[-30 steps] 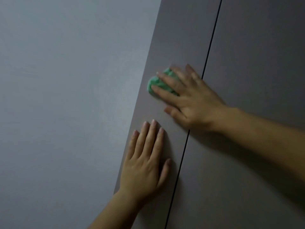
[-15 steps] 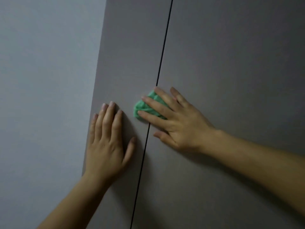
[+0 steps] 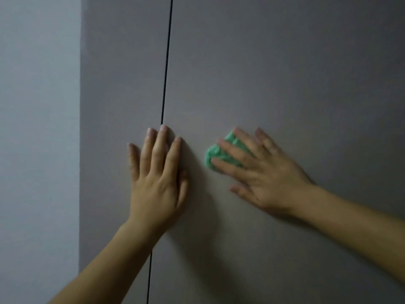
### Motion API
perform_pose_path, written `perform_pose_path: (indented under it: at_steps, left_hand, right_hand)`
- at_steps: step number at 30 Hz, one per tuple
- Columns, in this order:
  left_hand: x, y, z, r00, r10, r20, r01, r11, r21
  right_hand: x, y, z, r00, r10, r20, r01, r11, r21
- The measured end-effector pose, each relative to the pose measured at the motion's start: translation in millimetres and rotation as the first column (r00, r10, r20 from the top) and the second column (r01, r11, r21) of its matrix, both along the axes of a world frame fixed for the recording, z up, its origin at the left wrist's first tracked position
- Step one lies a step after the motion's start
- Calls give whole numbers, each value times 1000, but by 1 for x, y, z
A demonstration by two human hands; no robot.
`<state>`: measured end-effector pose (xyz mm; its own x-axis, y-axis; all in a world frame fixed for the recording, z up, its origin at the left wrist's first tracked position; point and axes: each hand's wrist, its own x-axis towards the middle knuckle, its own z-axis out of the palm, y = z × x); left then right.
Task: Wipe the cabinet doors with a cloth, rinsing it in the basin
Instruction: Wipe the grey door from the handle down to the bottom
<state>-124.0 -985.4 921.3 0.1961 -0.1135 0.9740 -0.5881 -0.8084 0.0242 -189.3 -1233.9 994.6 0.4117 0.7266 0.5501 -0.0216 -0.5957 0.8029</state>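
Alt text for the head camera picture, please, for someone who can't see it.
The right hand presses a green cloth flat against the right grey cabinet door. The left hand lies flat over the dark seam between the doors; a pale wall is at left.

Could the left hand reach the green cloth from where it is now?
Probably yes: the left hand lies flat beside the green cloth, only bare door between; the right hand covers most of it.

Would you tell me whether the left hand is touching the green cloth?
Apart. The head view shows bare door between the left hand and the green cloth.
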Motion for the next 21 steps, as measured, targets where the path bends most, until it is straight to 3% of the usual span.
perform_pose_path:
  at_steps: [2, 5, 7, 11, 13, 15, 18, 21]
  left_hand:
    - [-5, -2, 3, 999, 7, -34, -8, 1000, -14]
    - [-17, -18, 9, 997, 23, -73, -27, 998, -52]
    - [-26, -35, 14, 999, 11, -33, -11, 1000, 2]
    - [-46, -69, 27, 999, -52, 12, 49, 987, 154]
    - [-54, -85, 31, 998, -62, 6, 60, 976, 208]
    - [-59, -101, 35, 997, -79, 11, 73, 958, 277]
    - [-65, -128, 42, 995, -103, 20, 90, 936, 340]
    - [-72, -151, 44, 992, -128, 21, 113, 935, 336]
  right_hand:
    - [0, -18, 41, 993, -27, 118, 5, 983, 186]
    - [-8, -35, 84, 974, -119, 191, 16, 882, 470]
    - [-11, -37, 56, 974, -122, 193, 19, 886, 464]
    - [-26, -65, -43, 995, -85, 43, 74, 976, 204]
    - [-34, -94, -37, 996, -79, 31, 75, 990, 120]
    - [-35, -116, 3, 987, -92, 128, 54, 961, 270]
    - [-40, -133, 59, 966, -152, 210, 13, 837, 547]
    - [-42, -134, 18, 965, -136, 224, -2, 850, 527]
